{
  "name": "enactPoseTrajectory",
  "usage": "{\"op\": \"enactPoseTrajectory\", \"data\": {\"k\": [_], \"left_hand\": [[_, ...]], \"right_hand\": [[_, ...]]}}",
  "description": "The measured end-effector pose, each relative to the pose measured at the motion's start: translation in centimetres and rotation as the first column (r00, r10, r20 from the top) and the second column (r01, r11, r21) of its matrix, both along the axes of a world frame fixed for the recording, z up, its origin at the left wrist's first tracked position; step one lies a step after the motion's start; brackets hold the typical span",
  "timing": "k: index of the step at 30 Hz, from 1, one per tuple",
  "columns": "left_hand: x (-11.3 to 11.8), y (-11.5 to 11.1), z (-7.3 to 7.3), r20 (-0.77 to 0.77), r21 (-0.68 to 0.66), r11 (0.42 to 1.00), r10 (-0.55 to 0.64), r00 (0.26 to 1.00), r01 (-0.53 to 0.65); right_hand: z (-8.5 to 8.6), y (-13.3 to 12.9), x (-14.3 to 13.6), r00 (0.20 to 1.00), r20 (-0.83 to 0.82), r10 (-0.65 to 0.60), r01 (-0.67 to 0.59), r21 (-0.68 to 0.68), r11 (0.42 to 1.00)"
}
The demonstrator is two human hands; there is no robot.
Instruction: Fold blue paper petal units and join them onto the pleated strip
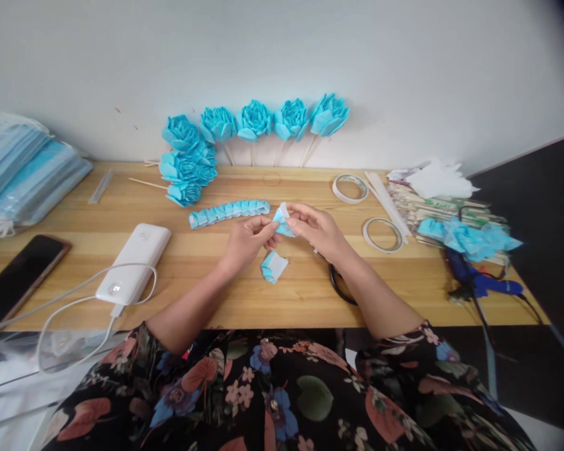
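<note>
Between my two hands is a small folded blue-and-white petal piece (284, 222), held above the middle of the table. My left hand (250, 241) pinches its left edge with thumb and forefinger. On the other side my right hand (320, 230) grips it with the thumb in front and fingers behind. Just below them a second folded blue-and-white piece (274, 267) lies on the wood. Beyond my left hand stretches a row of overlapping blue folded pieces (229, 213). Black scissors handles (341, 285), partly hidden, show beneath my right forearm.
Blue flowers on sticks (254, 120) lean on the wall, with more heaped at left. Two tape rolls (351, 188), a blue glue gun (486, 280) and blue scraps (470, 237) are at right. A white power bank (134, 263), phone (21, 279) and stacked masks (28, 169) occupy the left.
</note>
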State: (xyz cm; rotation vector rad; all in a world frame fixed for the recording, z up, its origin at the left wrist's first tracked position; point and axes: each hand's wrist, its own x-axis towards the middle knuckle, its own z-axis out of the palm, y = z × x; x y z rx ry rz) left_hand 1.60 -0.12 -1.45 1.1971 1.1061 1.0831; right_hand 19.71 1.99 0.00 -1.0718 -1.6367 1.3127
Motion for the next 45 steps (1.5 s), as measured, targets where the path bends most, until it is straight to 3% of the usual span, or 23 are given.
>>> {"op": "enactPoseTrajectory", "data": {"k": [5, 12, 18, 28, 32, 45], "left_hand": [[0.0, -0.1, -0.1, -0.016, 0.012, 0.999, -0.035, 0.999, 0.035], [-0.1, 0.1, 0.1, 0.144, -0.018, 1.000, -0.022, 0.989, 0.025], [0.0, 0.0, 0.3, 0.089, -0.022, 0.996, -0.084, 0.992, 0.086], [-0.2, 0.1, 0.2, 0.129, 0.043, 0.999, 0.019, 0.991, -0.025], [-0.1, 0.1, -0.2, 0.121, 0.078, 0.997, -0.003, 0.993, -0.006], [0.2, 0.1, -0.2, 0.122, 0.011, 1.000, -0.021, 0.992, 0.020]], "right_hand": [[0.0, 0.0, -0.1, 0.995, 0.096, -0.012, 0.010, 0.030, 1.000], [0.2, -0.1, 0.0, 0.995, -0.001, -0.096, 0.096, 0.024, 0.995], [0.1, 0.0, 0.0, 0.996, -0.030, -0.087, 0.087, 0.007, 0.996], [-0.3, 0.0, 0.1, 0.998, -0.045, -0.036, 0.034, -0.035, 0.999], [-0.6, 0.0, 0.0, 0.999, -0.043, -0.015, 0.014, -0.032, 0.999], [-1.0, -0.2, -0.1, 0.998, 0.067, 0.004, -0.007, 0.044, 0.999]]}}
